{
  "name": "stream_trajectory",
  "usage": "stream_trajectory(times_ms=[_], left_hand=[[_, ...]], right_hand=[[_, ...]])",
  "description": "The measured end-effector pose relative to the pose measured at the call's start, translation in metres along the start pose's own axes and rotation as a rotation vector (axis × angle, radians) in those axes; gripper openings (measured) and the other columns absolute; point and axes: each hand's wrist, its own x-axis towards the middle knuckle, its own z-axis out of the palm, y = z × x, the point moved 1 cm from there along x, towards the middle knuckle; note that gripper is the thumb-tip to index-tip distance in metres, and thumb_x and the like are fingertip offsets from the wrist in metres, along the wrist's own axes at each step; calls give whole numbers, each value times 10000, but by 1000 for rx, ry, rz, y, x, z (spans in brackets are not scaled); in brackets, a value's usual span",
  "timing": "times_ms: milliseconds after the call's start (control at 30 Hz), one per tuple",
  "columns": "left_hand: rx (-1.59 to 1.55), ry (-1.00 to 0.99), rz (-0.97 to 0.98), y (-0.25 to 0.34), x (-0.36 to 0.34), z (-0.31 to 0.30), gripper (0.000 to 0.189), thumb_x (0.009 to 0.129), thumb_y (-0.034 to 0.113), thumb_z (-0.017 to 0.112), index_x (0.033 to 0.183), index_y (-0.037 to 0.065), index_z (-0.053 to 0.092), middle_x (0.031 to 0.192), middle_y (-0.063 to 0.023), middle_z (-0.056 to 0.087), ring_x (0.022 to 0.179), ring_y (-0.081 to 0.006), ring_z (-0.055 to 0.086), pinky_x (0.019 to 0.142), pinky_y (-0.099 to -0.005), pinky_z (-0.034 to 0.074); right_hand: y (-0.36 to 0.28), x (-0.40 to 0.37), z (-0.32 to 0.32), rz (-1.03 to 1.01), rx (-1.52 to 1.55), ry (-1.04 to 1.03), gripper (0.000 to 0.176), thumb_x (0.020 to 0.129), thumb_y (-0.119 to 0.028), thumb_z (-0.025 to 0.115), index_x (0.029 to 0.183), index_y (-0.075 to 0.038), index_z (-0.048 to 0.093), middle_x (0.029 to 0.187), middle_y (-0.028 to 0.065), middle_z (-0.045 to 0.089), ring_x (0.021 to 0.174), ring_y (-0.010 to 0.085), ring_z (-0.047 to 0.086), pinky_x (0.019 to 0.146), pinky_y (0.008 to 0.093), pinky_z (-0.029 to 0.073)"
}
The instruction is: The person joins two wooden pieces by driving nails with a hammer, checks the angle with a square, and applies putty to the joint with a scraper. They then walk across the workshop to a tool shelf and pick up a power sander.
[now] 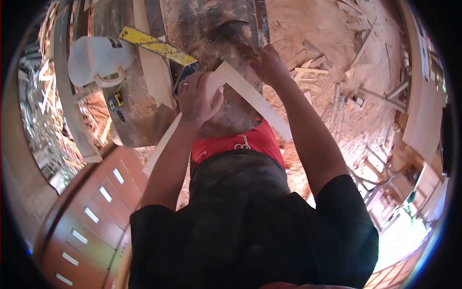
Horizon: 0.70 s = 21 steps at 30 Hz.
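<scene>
Two pale wooden strips point(260, 103) meet in a pointed corner in front of me, one running down left and one down right. My left hand point(198, 98) rests on the left strip just beside the corner, its fingers closed round the wood. To the right of the corner, my right hand point(267, 63) is raised with its fingers bent round the end of a hammer, whose dark, blurred head point(231, 29) hangs above the corner. A yellow and black square point(159, 46) lies just beyond my left hand.
On the worktable point(139, 127) at left stand a white plastic jug point(98, 60) and a yellow and black tape measure point(115, 102). A brown panel point(103, 207) with pale slots is at lower left. Wood offcuts point(313, 70) litter the dusty ground at right.
</scene>
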Motion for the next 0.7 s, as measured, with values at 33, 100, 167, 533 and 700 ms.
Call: stream_trajectory(times_ms=[33, 100, 167, 533, 700], left_hand=[[98, -6, -33, -3, 3, -5, 395, 828, 291, 749, 1161, 118, 629, 1168, -125, 644, 1031, -344, 669, 907, -489, 499], [290, -9, -108, -13, 7, -16, 363, 845, 295, 749, 1155, 133, 650, 1172, -112, 649, 1072, -332, 658, 938, -499, 459], [448, -289, -128, -26, 13, -25, 427, 864, 309, 761, 1246, 160, 641, 1185, -102, 661, 1093, -303, 669, 916, -487, 449], [487, -450, -17, -17, 40, -47, 539, 866, 255, 702, 1328, 20, 554, 1155, -208, 715, 1049, -358, 721, 905, -526, 524], [-114, -109, 119, 27, 28, -125, 573, 920, 250, 663, 1380, -61, 522, 1179, -229, 697, 1016, -352, 715, 922, -474, 547]], right_hand=[[-3, -8, -4, 4, -19, 20, 526, 913, -248, 704, 1414, -114, 620, 1252, 230, 612, 1161, 423, 635, 1013, 506, 522], [-7, -30, -14, 83, 68, 63, 486, 915, -221, 696, 1384, -108, 638, 1235, 230, 620, 1154, 421, 638, 1016, 506, 517], [-10, -58, -17, 117, 124, 105, 438, 917, -196, 697, 1339, -87, 657, 1183, 222, 640, 1103, 403, 662, 984, 487, 529], [-70, -220, 6, 376, 521, 282, 295, 910, -124, 672, 1171, 9, 714, 1004, 192, 749, 927, 317, 744, 861, 407, 588], [-140, -225, 9, 287, 898, 13, 411, 1019, -234, 692, 1326, 34, 636, 1205, 171, 723, 1102, 248, 696, 984, 395, 546]])
